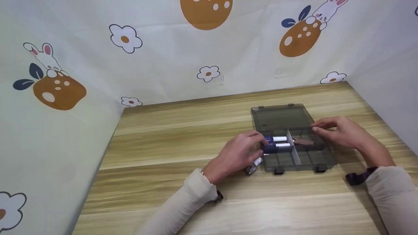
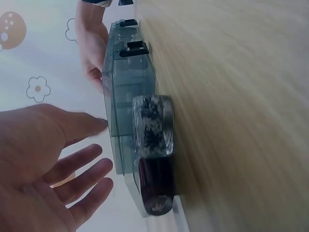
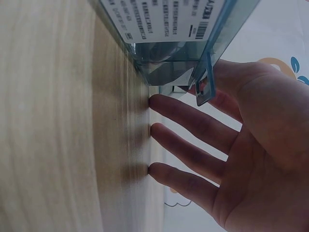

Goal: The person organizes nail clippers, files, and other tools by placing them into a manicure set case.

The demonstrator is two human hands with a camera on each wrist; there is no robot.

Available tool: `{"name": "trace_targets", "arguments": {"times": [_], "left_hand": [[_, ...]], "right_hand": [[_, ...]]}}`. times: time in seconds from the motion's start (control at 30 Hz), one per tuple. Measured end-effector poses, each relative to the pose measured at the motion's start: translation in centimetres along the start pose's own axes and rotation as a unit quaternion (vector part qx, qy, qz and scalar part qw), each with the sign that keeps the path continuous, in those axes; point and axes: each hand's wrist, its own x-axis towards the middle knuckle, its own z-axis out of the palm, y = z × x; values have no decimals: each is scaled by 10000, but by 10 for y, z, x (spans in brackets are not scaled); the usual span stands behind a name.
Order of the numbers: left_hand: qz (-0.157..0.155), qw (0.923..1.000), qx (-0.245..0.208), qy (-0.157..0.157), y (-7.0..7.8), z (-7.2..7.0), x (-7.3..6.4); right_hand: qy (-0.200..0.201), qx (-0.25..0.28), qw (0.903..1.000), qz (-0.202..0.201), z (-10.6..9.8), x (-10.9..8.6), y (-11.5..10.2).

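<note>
A translucent grey-green compartment box (image 1: 313, 161) lies on the table with its lid (image 1: 282, 117) folded back. Two dark purple bottles (image 1: 269, 148) with white caps are in its left part. My left hand (image 1: 238, 151) is over the box's left edge, fingertips right at those bottles, its visible fingers loosely extended in the left wrist view. A clear bottle with dark flecks (image 2: 152, 125) lies outside the box beneath that hand, next to a dark, shiny cylinder (image 2: 157, 186). My right hand (image 1: 344, 132) pinches the box's back right corner between thumb and index finger; its other fingers extend to the table.
A pale divider (image 1: 295, 151) splits the box, and a brownish tool (image 1: 303, 141) lies right of it. Two dark latches (image 1: 320, 168) are on the front edge. The box carries a white printed label (image 3: 164, 19). Patterned cloth walls (image 1: 163, 71) enclose the wooden table (image 1: 163, 147).
</note>
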Motion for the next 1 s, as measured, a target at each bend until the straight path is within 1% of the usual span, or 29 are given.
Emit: {"name": "trace_targets", "arguments": {"times": [0.07, 0.17, 0.27, 0.47, 0.7, 0.87, 1.0], "left_hand": [[-73, 10000, 23, 48, -2, -1, -1], [-87, 9999, 1, 80, -4, -4, -2], [-113, 9999, -38, 29, -6, -6, -5], [-293, 9983, -370, -341, -11, -6, -15], [-299, 9949, -564, -782, -18, -8, -19], [-117, 9930, -634, -990, -22, -14, -20], [47, 9896, -713, -1249, -24, -18, -19]], "right_hand": [[3, -4, 10000, 4, 0, 0, 0], [1, -18, 10000, -6, 0, 0, 0], [18, -45, 10000, -14, 1, 0, 0], [66, -72, 9999, 80, 0, 1, -1], [107, -80, 9999, 31, 0, 0, 0], [15, -50, 9999, 104, 0, 0, 0], [-30, -74, 9998, 185, 1, 1, 0]]}}
